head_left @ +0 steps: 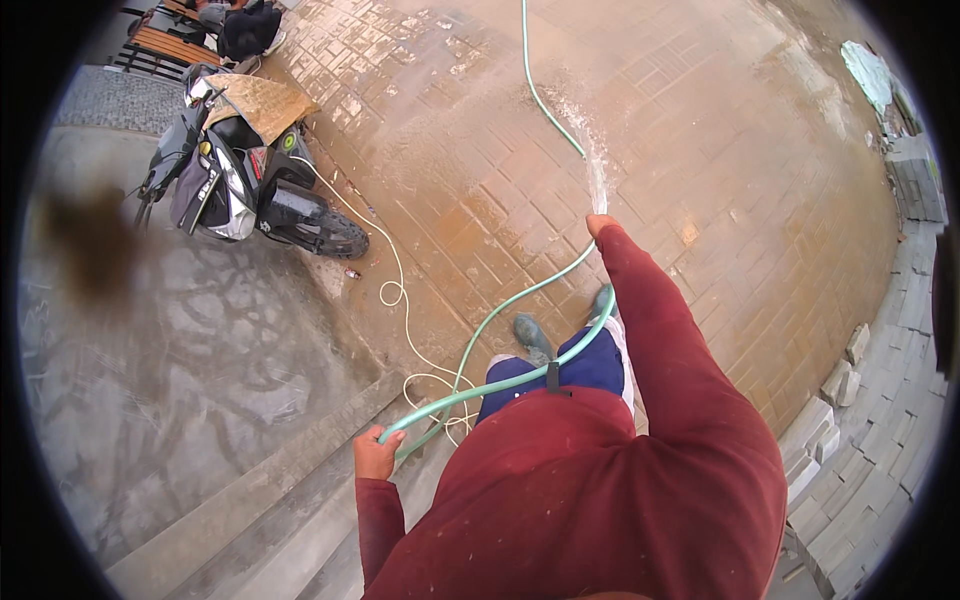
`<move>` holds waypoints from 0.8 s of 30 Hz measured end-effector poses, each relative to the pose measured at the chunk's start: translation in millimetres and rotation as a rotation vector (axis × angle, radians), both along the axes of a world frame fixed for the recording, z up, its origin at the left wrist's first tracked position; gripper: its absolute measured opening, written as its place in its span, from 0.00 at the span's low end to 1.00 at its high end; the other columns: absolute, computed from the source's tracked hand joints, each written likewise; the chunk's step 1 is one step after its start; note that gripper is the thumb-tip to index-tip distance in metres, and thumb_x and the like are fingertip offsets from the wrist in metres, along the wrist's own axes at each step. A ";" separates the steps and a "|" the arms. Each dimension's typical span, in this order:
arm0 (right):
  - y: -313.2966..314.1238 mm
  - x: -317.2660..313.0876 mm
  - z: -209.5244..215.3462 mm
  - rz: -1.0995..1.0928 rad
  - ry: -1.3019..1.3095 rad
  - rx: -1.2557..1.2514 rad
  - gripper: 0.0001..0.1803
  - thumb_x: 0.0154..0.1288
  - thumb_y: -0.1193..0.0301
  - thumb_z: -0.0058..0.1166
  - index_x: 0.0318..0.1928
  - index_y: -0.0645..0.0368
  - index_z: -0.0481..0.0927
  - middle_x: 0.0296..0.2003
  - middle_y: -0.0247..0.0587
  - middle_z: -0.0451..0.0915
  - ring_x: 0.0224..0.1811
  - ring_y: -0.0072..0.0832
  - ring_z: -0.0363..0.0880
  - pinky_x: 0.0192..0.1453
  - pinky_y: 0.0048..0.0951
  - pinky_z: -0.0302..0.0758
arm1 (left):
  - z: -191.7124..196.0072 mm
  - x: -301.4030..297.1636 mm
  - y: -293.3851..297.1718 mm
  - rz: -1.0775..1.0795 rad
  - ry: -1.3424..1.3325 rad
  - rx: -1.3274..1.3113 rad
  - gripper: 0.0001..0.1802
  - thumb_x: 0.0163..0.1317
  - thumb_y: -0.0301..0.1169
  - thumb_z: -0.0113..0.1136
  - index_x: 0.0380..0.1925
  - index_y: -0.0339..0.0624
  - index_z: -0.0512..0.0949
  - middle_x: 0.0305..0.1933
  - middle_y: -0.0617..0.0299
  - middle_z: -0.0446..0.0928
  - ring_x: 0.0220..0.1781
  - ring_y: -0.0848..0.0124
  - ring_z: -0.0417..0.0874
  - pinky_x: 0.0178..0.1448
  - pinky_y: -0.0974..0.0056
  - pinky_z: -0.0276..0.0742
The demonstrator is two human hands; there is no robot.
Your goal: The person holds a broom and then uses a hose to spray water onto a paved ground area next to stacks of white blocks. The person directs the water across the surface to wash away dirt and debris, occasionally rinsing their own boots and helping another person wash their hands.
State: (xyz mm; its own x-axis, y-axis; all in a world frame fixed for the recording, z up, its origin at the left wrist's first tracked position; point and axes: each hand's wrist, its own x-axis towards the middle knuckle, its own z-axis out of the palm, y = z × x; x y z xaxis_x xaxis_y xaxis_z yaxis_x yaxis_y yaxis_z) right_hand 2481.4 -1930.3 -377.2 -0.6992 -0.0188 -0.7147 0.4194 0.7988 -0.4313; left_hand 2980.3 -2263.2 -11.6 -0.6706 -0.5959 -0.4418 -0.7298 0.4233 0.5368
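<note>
A green garden hose [470, 389] runs in front of my waist between my two hands. My left hand [376, 456] is closed around it at the left side. My right hand [601, 226], arm stretched forward, grips its outlet end, and a stream of water [598, 182] shoots out ahead onto the muddy brick paving [500, 190]. More of the hose loops behind my left hand, past my boots, and continues over the paving to the far edge. My fingers on the right are partly hidden by the hand itself.
A motorcycle [240, 175] with a brown sheet over it stands at the left. A thin cream cable [398, 262] trails from it, coiling near my boots [533, 335]. Stacked grey pavers [850, 500] line the right. Farther back, a person [250, 32] sits by slatted benches [165, 45].
</note>
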 end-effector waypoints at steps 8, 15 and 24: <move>-32.6 33.4 75.0 0.134 -0.121 -0.011 0.29 0.60 0.59 0.41 0.52 0.71 0.77 0.43 0.56 0.82 0.41 0.41 0.82 0.46 0.40 0.75 | -7.4 12.3 -13.7 0.065 0.088 -0.003 0.17 0.50 0.40 0.71 0.20 0.36 0.78 0.15 0.64 0.67 0.22 0.77 0.65 0.28 0.64 0.64; -24.8 8.0 106.1 0.169 0.087 0.073 0.30 0.61 0.59 0.40 0.55 0.68 0.77 0.51 0.62 0.78 0.56 0.46 0.78 0.60 0.39 0.71 | -22.5 -14.9 -39.9 -0.002 0.232 0.004 0.19 0.52 0.40 0.71 0.19 0.36 0.76 0.16 0.67 0.66 0.23 0.78 0.63 0.27 0.65 0.63; -0.3 -52.2 90.4 0.009 0.192 0.120 0.28 0.59 0.60 0.39 0.50 0.66 0.80 0.49 0.61 0.79 0.55 0.47 0.78 0.60 0.39 0.71 | -45.4 -103.4 -86.2 0.026 0.342 0.139 0.20 0.56 0.39 0.68 0.16 0.38 0.73 0.16 0.70 0.65 0.23 0.80 0.62 0.26 0.67 0.61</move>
